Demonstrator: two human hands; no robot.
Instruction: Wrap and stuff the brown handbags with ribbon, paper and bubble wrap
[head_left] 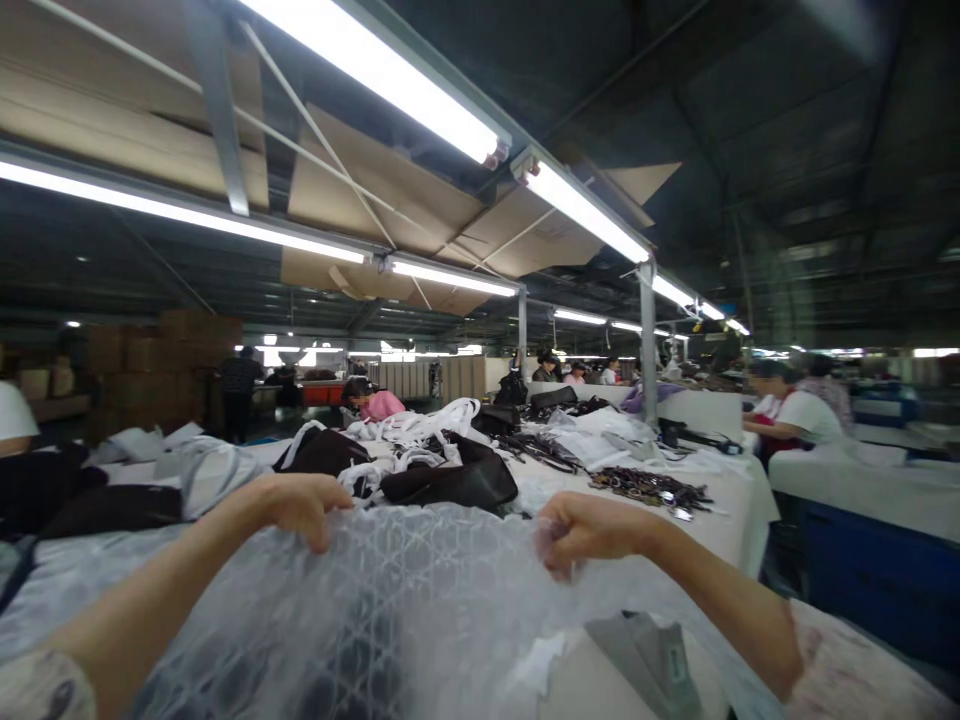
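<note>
A wide sheet of clear bubble wrap (442, 560) hangs between my two hands, its upper edge stretched across the middle of the view. My left hand (304, 505) is closed on that edge at the left. On the right, my right hand (581, 530) pinches the same edge, slightly blurred. Dark shapes show through the sheet at lower left. Beneath it at lower right lies a grey folded piece (645, 660) with a small label. Just beyond the sheet rests a black bag piece (457, 480) among white straps (435, 425).
The white table (739, 510) carries a pile of dark straps with metal parts (656, 488) and white sheets (600, 435). A metal post (648, 350) rises from it. Co-workers sit farther off, one at right (806, 410). A blue bin (877, 580) stands at right.
</note>
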